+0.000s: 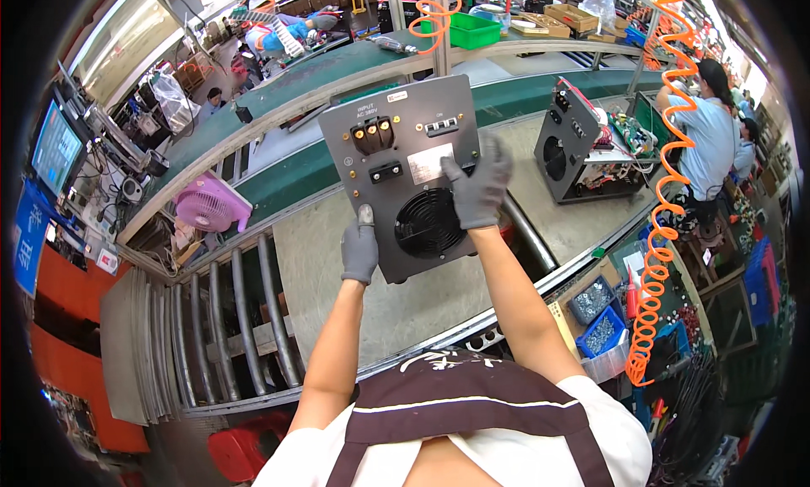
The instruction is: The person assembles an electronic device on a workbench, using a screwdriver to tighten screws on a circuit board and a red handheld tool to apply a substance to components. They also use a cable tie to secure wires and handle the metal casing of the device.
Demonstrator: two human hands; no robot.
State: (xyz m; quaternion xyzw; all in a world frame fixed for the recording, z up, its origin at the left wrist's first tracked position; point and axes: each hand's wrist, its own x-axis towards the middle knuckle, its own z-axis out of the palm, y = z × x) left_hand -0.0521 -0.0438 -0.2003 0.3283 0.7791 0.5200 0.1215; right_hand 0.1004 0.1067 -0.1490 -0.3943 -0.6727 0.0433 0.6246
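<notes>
A dark grey boxy power unit (398, 208) stands in front of me, its panel facing me. The panel bears a row of terminals, a breaker switch, a round black fan grille (429, 224) and a silvery label (429, 164). My left hand (360, 249), in a grey glove, grips the panel's lower left edge with the thumb on its face. At the right edge is my right hand (484, 183), gloved too, with fingers stretched out and slightly blurred. Its thumb lies at the label's right side. The unit's rear is hidden behind the panel.
Metal rollers (240, 310) lie left of the worktop (329, 284). A second unit (582, 149) with exposed wiring stands right. Orange coiled hose (654, 293) hangs near a blue screw bin (601, 332). A pink fan (207, 204) sits left; a co-worker (710, 141) stands right.
</notes>
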